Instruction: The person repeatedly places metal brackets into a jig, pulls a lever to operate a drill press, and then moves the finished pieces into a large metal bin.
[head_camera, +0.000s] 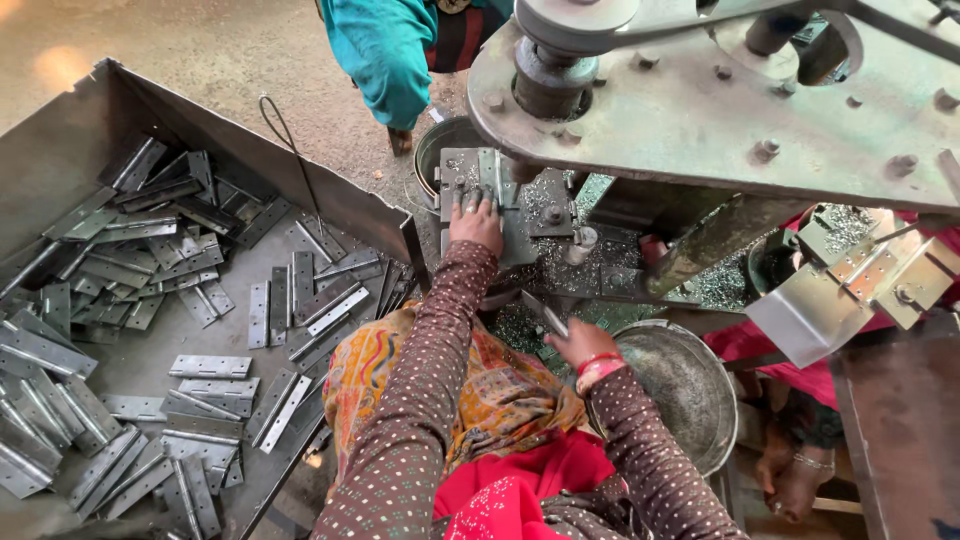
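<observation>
While left hand (476, 222) presses hinge (478, 172), right hand (580, 345) well apart.

The left hand (476, 222) presses flat on a hinge plate (478, 178) lying on the drill press bed (545, 225). The right hand (582, 343) holds another metal hinge (545, 315) above a round steel bowl (690, 390). At left, a metal tray (60, 150) holds many loose hinges (150, 300).

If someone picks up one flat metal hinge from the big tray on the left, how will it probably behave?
A hinge is probably stiff in each leaf yet may fold at its knuckle. It looks like bare steel, so likely heavy for its size and somewhat slippery. Lying flat in the tray, it should slide, not roll.
</observation>
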